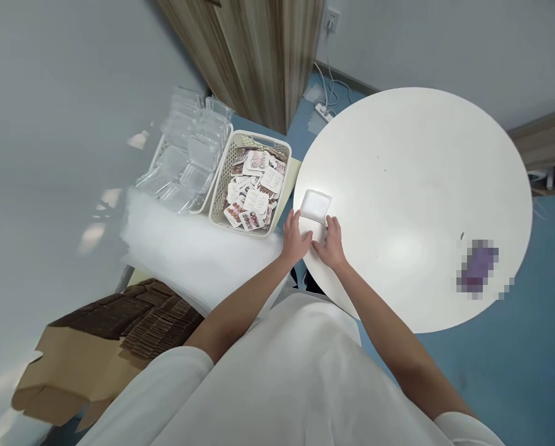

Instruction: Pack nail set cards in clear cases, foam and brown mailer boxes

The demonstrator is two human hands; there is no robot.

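A small clear plastic clamshell box (316, 205) lies unfolded near the left edge of the round white table (412, 186). One half points away from me, and the other half sits between my hands. My left hand (297, 239) grips the near half along its left side, thumb turned inward. On the opposite side my right hand (332, 243) holds it the same way, fingers along the right edge. The two thumbs come close together at the near edge. My palms hide part of the box, and I cannot make out anything inside it.
Left of the table, one basket (216, 207) holds several printed cards with press-on nails. Clear plastic boxes (189, 152) fill another basket beside it. White foam sheeting (198, 251) and an open carton (77, 365) lie nearer. A blurred purple object (479, 266) rests at the table's right.
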